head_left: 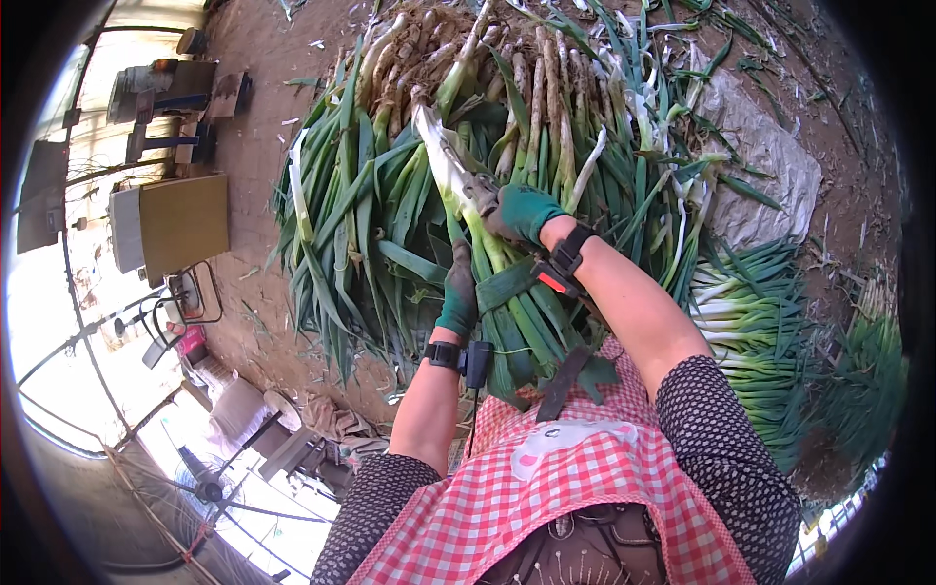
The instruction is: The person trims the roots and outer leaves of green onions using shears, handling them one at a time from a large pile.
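– what's nearest?
– the checked apron (575, 444), with leafy ends hanging over it. a thin cable (475, 421) drops from the left wrist, and i'd mind it snagging there.
– and the hands?
– the left hand (456, 297) lies along the leaves, fingers close together and pointing up the stalk; i can't tell how hard they press. the right hand (522, 213) has its fingers bent around the stalk.
– where's the leek?
– the leek (444, 168) slants between both hands, pale root end pointing away. i'd grip firmly but not crush it, let the left hand bear the leaves, and work lengthwise so they don't tear.
– what's in the way?
– the leek pile (356, 229) just beyond; loose leaves could tangle with this one, so i'd lift it clear.
– further out?
– a neat stack of leeks (746, 317) to the right, a pale sheet (765, 161) beyond it, and well off to the left, a fan (207, 487) and a tan panel (185, 226).
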Available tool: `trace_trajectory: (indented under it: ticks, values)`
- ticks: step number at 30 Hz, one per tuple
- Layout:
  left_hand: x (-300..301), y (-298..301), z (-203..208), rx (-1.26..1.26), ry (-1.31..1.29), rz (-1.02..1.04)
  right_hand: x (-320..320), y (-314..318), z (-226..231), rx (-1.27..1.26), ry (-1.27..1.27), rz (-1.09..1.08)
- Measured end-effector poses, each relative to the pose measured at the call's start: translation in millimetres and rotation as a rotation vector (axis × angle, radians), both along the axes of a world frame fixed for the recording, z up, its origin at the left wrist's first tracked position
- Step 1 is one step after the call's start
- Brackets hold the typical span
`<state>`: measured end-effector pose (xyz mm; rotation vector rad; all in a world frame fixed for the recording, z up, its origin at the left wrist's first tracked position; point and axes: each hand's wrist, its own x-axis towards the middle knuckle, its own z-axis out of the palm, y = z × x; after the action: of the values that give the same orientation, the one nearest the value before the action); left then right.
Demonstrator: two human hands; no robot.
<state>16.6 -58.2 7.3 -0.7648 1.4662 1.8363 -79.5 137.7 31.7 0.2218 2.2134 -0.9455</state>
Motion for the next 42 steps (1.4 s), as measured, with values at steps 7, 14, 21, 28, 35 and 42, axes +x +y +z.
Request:
trace_trajectory:
  ticks: [7, 14, 21, 28, 35, 42]
  values:
    - [11.7, -10.4, -4.3, -0.098, 0.169, -0.178, -66.2, -19.3, 18.8, -0.077, 0.055, -0.113]
    - [16.9, -27.3, -31.0, 0.201, 0.138, -0.163, -14.5, -13.6, 18.1, -0.240, -0.156, 0.002]
    - [28.5, -17.0, -21.1, 0.206, -0.045, -0.110, 90.1, 35.4, 61.5, 0.031, 0.020, 0.313]
    - [29.8, -0.6, 11.9, 0.287, -0.077, -0.051, 113.5, 77.0, 23.2, 0.011, -0.139, 0.279]
    - [84.3, 74.4, -16.1, 0.374, -0.163, -0.355, 106.8, 73.4, -30.6, -0.244, 0.146, -0.198]
    - [15.2, 83.5, 53.8, -0.033, 0.270, -0.879, 175.3, 173.8, -7.3, -0.102, 0.289, -0.485]
